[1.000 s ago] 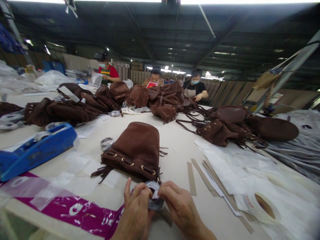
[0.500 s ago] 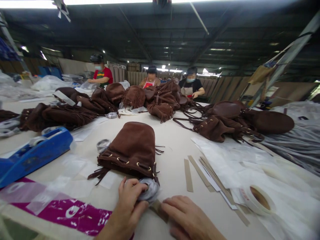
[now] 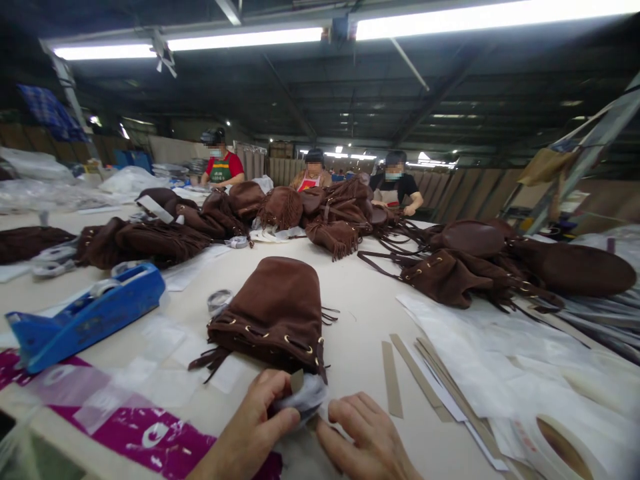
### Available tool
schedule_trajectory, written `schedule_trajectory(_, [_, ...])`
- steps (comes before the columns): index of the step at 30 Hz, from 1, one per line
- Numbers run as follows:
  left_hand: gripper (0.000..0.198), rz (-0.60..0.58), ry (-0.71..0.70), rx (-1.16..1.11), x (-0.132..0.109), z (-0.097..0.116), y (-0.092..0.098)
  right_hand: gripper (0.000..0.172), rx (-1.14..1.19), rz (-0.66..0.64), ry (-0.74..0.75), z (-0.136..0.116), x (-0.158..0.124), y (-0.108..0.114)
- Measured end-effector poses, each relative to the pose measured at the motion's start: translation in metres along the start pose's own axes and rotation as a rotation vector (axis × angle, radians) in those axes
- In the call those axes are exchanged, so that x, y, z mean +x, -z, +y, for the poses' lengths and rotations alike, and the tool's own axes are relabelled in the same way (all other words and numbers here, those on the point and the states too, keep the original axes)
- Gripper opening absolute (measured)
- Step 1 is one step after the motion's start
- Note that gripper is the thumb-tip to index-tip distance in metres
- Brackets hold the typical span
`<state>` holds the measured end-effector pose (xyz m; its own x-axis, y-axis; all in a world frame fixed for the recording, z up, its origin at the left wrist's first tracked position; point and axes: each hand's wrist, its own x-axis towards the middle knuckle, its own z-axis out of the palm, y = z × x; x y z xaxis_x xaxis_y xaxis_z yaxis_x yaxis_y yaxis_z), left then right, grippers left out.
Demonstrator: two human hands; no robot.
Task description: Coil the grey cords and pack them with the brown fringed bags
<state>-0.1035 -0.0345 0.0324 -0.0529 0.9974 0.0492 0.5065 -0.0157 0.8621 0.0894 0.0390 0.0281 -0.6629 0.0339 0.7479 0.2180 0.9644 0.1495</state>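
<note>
Fingers (image 3: pixel 274 388) of left hand (image 3: pixel 253 427) pinch white wrap (image 3: pixel 306 393); right hand (image 3: pixel 365 437) flat.

A crumpled wad of pale grey-white tissue paper (image 3: pixel 306 397) lies just in front of the drawstring mouth of a brown suede bucket bag (image 3: pixel 280 307), touching it. The bag lies on its side, mouth toward the viewer, with brass eyelets and fringe showing. 1 small tan card strip (image 3: pixel 297 380) sticks up from the wad.
</note>
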Motion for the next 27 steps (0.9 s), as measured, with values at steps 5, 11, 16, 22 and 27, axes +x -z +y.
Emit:
schedule_trajectory(5, [0.014,-0.023,-0.058,0.176,-0.008,0.015,-0.003,0.02,-0.039,0.072,0.114,0.003,0.005,0.004])
schedule_trajectory(11, [0.024,-0.044,-0.22,0.302,-0.01,0.01,-0.01,0.013,0.356,-0.013,-0.209,0.001,0.007,-0.008])
schedule_trajectory(16, [0.028,0.022,-0.255,0.309,-0.013,0.006,-0.015,0.019,0.664,-0.062,-0.396,-0.001,-0.003,-0.02])
schedule_trajectory(22, [0.02,0.098,-0.191,0.283,-0.015,0.007,-0.025,0.024,0.872,-0.091,-0.747,-0.003,0.0,-0.019])
schedule_trajectory(27, [0.021,0.124,-0.182,0.271,-0.016,0.004,-0.031,0.024,0.938,-0.254,-0.692,0.007,0.011,-0.01])
